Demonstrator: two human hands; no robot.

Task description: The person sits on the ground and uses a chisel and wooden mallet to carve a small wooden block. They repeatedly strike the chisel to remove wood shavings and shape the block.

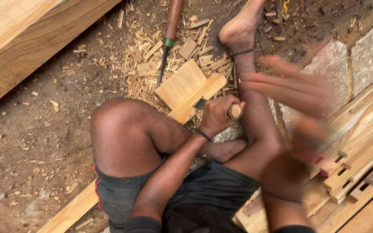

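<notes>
I sit on the dirt with my knees bent. My left hand (218,114) is shut on the wooden handle of a chisel (235,111). Its blade (200,103) rests on a long pale wooden strip (185,108) that runs under my left leg. My right hand (308,129) is a motion blur at the right. It grips a wooden mallet (288,84), also smeared, above and to the right of the chisel handle. A flat square offcut (178,84) lies beside the strip's far end.
A second chisel (169,32) with a brown handle and green ferrule lies among wood chips (145,64) ahead. A thick timber beam (18,43) fills the upper left. Slotted wooden frames (359,159) are stacked at the right, beside grey stone (370,54).
</notes>
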